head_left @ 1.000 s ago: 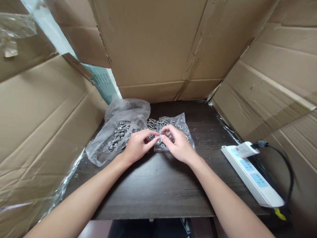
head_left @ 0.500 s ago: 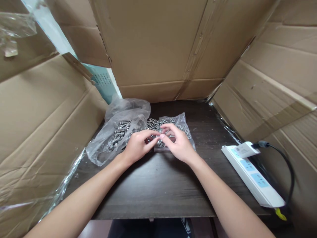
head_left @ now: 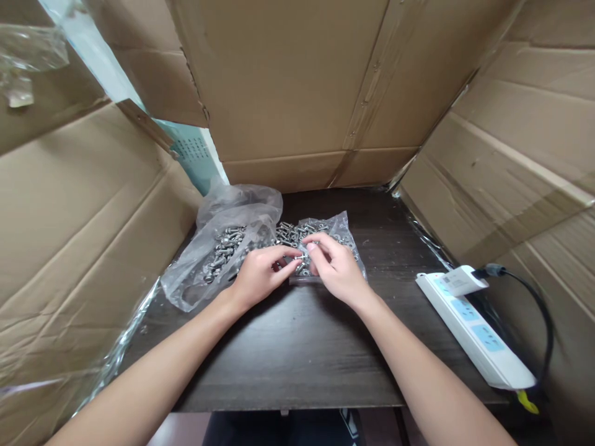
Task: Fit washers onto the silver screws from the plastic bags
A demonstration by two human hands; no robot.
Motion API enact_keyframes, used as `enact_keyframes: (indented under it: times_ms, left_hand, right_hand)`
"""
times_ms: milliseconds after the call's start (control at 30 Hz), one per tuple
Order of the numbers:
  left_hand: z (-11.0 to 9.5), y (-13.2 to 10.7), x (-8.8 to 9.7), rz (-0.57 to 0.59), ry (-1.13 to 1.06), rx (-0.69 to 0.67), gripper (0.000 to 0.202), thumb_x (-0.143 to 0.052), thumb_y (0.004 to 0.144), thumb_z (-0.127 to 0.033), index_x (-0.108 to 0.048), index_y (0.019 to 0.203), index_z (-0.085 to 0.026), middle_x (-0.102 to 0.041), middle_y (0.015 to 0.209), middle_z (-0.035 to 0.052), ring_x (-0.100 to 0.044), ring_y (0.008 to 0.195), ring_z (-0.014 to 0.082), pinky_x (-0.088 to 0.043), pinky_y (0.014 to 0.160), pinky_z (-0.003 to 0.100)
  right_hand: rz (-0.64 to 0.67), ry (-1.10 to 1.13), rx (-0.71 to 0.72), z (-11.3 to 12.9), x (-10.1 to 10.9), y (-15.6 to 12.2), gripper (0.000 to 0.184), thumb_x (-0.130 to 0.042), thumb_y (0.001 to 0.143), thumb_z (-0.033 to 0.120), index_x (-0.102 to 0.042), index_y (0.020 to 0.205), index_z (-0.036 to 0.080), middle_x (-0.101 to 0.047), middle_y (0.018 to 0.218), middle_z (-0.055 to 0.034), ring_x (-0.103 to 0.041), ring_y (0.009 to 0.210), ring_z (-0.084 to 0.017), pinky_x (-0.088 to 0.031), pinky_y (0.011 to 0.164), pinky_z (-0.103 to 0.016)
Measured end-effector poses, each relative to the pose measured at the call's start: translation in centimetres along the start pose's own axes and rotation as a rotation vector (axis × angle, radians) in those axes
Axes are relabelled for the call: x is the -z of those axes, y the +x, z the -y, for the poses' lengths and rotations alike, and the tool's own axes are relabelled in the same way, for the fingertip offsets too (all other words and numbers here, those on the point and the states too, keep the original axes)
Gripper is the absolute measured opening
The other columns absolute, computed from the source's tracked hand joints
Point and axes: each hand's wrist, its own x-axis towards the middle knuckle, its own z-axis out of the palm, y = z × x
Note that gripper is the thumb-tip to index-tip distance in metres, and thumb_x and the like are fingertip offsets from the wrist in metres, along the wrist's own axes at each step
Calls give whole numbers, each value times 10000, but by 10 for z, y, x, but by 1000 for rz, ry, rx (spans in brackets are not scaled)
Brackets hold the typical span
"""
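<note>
My left hand [head_left: 260, 271] pinches a small metal bolt [head_left: 302, 257] between thumb and forefinger, its end pointing right. Close by on the right, my right hand [head_left: 340, 271] has its thumb against the bent fingers; whether a small part sits in that pinch is too small to tell. Beneath my right hand lies a clear plastic bag [head_left: 343, 223] with loose nuts and bolts on it, partly covered by the hand. Left of my left hand, a larger filmy bag [head_left: 183, 291] has many bolts [head_left: 227, 248] in it. More bolts [head_left: 287, 234] lie between the two bags.
A dark wooden table [head_left: 288, 353] carries everything. Cardboard walls [head_left: 297, 93] enclose it at the back and both sides. On the right stands a white power strip [head_left: 478, 331] with a white plug-in adapter [head_left: 460, 280] and a black cable [head_left: 542, 303].
My right hand has drawn slightly away from the left fingertips, its thumb shifting up and right. The bolt in my left hand now shows more clearly. My left hand stays nearly in place.
</note>
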Motion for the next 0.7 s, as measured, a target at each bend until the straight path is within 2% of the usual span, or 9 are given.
enact_keyframes:
  times_ms: [67, 167, 200, 333, 400, 500, 600, 633, 700]
  left_hand:
    - [0, 0, 0, -2, 5, 5, 100, -700, 945, -206, -748, 1025, -172, -798, 912, 19, -684, 637, 108, -555, 640, 197]
    - [1, 0, 1, -4, 3, 5, 101, -688, 950, -199, -747, 1026, -168, -797, 908, 20, -677, 624, 105, -548, 629, 198]
    - [1, 0, 1, 0, 0, 0, 104, -682, 954, -201, -747, 1027, -166, -796, 902, 21, -677, 625, 106, -547, 629, 199]
    - [0, 0, 1, 34, -10, -19, 120, -665, 967, -226, -749, 1033, -171, -794, 936, 40, -698, 690, 127, -564, 676, 222]
    - [0, 0, 2, 35, 6, -14, 123, -657, 969, -226, -747, 1034, -172, -786, 922, 42, -688, 681, 130, -562, 676, 232]
    - [1, 0, 2, 26, 22, -8, 121, -652, 966, -212, -745, 1032, -171, -774, 893, 37, -665, 649, 125, -548, 652, 232]
    - [1, 0, 1, 43, 11, -11, 119, -654, 967, -217, -742, 1036, -173, -782, 931, 43, -678, 678, 129, -557, 677, 234]
    - [1, 0, 1, 47, 11, -7, 118, -657, 968, -221, -740, 1037, -175, -784, 945, 45, -684, 692, 131, -563, 693, 236]
    - [1, 0, 1, 42, 18, 8, 116, -659, 967, -224, -739, 1036, -176, -786, 950, 45, -685, 695, 132, -567, 706, 239]
  right_hand:
    - [-52, -65, -5, 0, 1, 0, 229, -512, 991, 353, -653, 1112, 219, -696, 825, -31, -643, 674, -161, -501, 620, -288]
    - [9, 51, 50, 2, 2, 0, 460, -665, 888, 323, -554, 1326, 236, -705, 1167, -85, -694, 940, -201, -544, 676, -276]
    - [40, 75, 49, 2, 2, 0, 497, -676, 878, 317, -539, 1349, 237, -709, 1164, -84, -695, 941, -201, -549, 678, -275]
    - [-19, -96, -22, 2, 2, -1, 262, -482, 1001, 343, -660, 1141, 213, -693, 768, -22, -645, 664, -164, -511, 639, -290]
    - [-34, -67, 6, 2, 2, -1, 279, -528, 979, 342, -632, 1206, 219, -729, 946, -57, -689, 798, -183, -527, 671, -290]
    - [62, 82, 54, 2, 1, -1, 497, -675, 878, 302, -537, 1352, 244, -706, 1198, -90, -703, 969, -205, -561, 705, -284]
    - [25, -47, 12, 2, 0, -1, 198, -559, 971, 335, -661, 1099, 224, -726, 880, -44, -672, 708, -169, -528, 640, -287]
    - [-16, -99, 3, 1, 1, -1, 209, -508, 1000, 345, -672, 1032, 220, -711, 815, -37, -657, 669, -165, -517, 630, -289]
    - [-58, -101, 17, 1, 1, -1, 205, -532, 990, 347, -660, 1093, 225, -731, 918, -58, -693, 780, -187, -530, 655, -288]
